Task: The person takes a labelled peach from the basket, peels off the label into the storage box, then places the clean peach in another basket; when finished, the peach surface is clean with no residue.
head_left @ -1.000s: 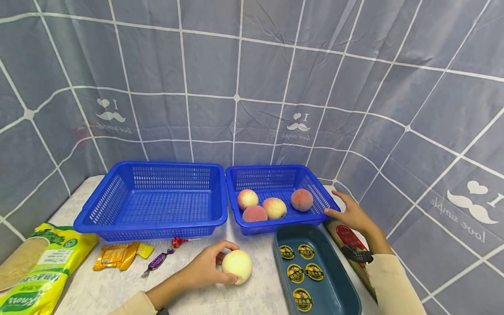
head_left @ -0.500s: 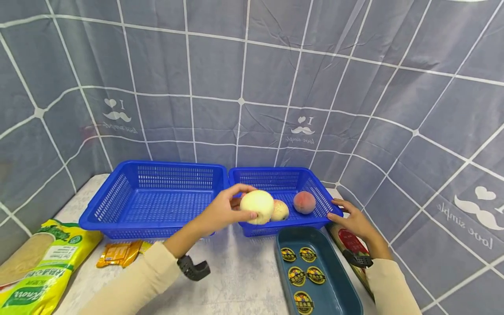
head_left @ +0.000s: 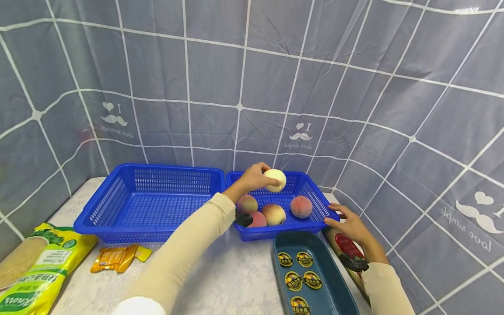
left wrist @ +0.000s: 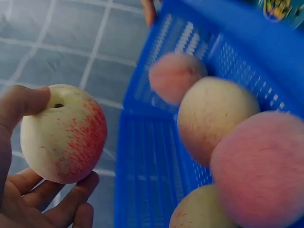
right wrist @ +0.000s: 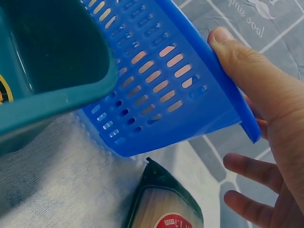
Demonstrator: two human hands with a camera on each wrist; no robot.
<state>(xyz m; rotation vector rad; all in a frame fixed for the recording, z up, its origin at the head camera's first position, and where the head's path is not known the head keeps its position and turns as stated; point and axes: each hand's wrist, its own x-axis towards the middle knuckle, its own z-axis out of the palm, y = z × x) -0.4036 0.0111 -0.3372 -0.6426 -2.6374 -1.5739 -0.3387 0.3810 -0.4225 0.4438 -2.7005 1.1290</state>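
Note:
My left hand (head_left: 253,178) pinches a pale peach (head_left: 277,180) between thumb and fingers over the back of the smaller blue basket (head_left: 260,235). In the left wrist view this peach (left wrist: 66,135) shows red speckles on one side and a dark stem hollow. Several other peaches lie in that basket, among them a pink one (head_left: 301,207) standing apart at the right and a speckled one (head_left: 274,214) near the front. The basket's right rim is gripped by my right hand (head_left: 352,225); its thumb lies over the rim (right wrist: 209,61), while two fingers extend free below.
A larger blue basket (head_left: 165,210) stands at left. A teal tray (head_left: 330,271) with several round stickers sits in front of the smaller basket, beside a long package (head_left: 344,245). Orange wrapped packets (head_left: 114,258) and a yellow Knorr bag (head_left: 51,262) lie at left.
My left hand has lifted the pale peach off the table and carried it forward and right, over the smaller basket. The right hand stays at that basket's rim.

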